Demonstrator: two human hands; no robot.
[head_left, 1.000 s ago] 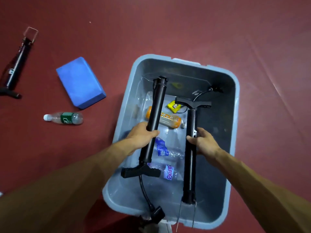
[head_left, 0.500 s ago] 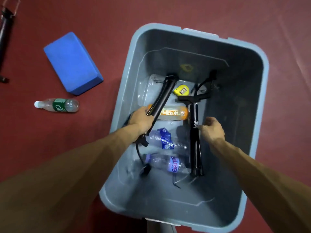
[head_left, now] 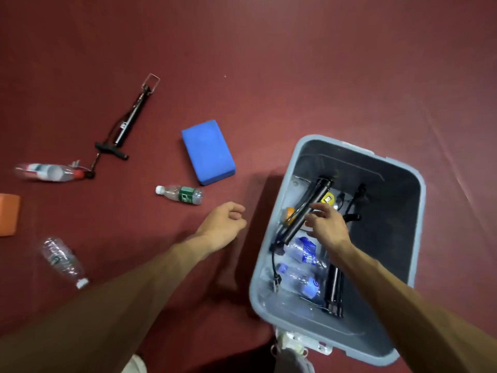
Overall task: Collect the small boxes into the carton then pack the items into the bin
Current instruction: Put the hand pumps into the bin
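Note:
The grey bin (head_left: pixel 419 200) stands on the red floor at the right. Inside it lie two black hand pumps (head_left: pixel 309 208), several plastic bottles (head_left: pixel 304 251), an orange bottle (head_left: pixel 289 214) and a yellow tape measure (head_left: pixel 328 198). My right hand (head_left: pixel 326 224) hovers over the bin with loose fingers and holds nothing. My left hand (head_left: pixel 226 224) is outside the bin, above the floor, fingers loosely curled and empty. On the floor to the left lie a blue foam block (head_left: pixel 208 152) and a green-labelled bottle (head_left: pixel 180 194).
A third black pump (head_left: pixel 123 125) lies at the far left, with a red-capped bottle (head_left: pixel 51 172) beside it, an orange block (head_left: pixel 9 218) at the left edge and a clear bottle (head_left: pixel 63 261) near my left forearm. My shoe (head_left: pixel 293 351) shows below the bin.
Both hands have let go of the pumps, which now lie in the bin. My left hand has come out to the left over the floor. The view has swung left.

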